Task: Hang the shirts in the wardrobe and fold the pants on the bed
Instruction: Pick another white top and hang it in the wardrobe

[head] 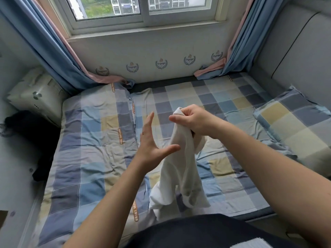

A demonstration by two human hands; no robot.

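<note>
Bed (89, 149) with checked cover lies beneath both outstretched forearms. White garment (179, 176) hangs over it, top bunched in the gripping right hand (195, 122); shirt or pants, hard to tell. Left hand (152, 144) spread flat, fingers straight, just beside the cloth.

Left hand (150, 145): your fingers straight, palm turned right, thumb out.
Right hand (194, 122): your fingers curled, gripping the white garment (179, 169) at its top.
</note>
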